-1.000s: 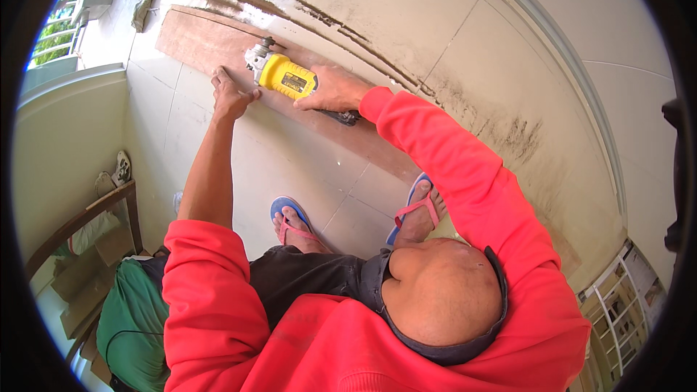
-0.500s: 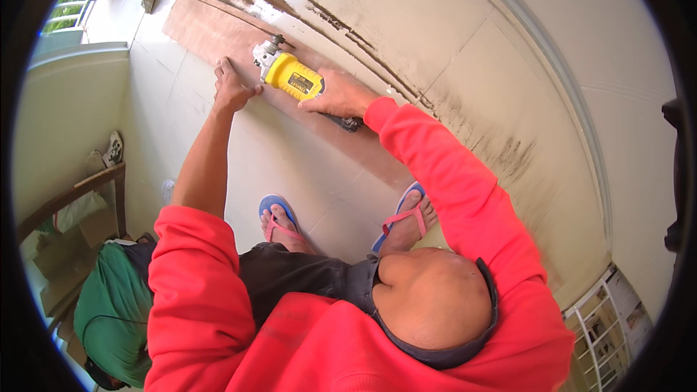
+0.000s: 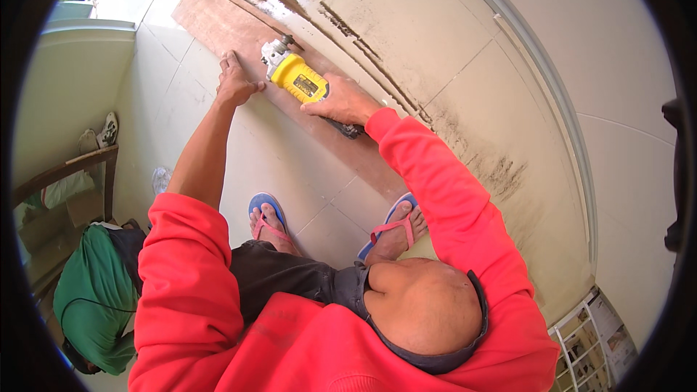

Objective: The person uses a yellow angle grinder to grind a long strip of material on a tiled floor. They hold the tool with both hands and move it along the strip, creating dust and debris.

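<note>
Gripping yellow-and-silver angle grinder (image 3: 300, 80) in right hand (image 3: 340, 99), over long reddish-brown flat board (image 3: 218, 14) on pale tiled floor (image 3: 305, 181); steadying near edge with spread left hand (image 3: 236, 88). Looks scored from far-left end to grinder, apparently unscored beyond.

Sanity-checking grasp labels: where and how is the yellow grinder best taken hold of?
Probably take the yellow grinder around the rear of its body, coming from the person's right. Its long body slants back toward that side, where the right hand wraps it. The metal head with the spindle end points away, up-left, so I'd keep off that.
</note>
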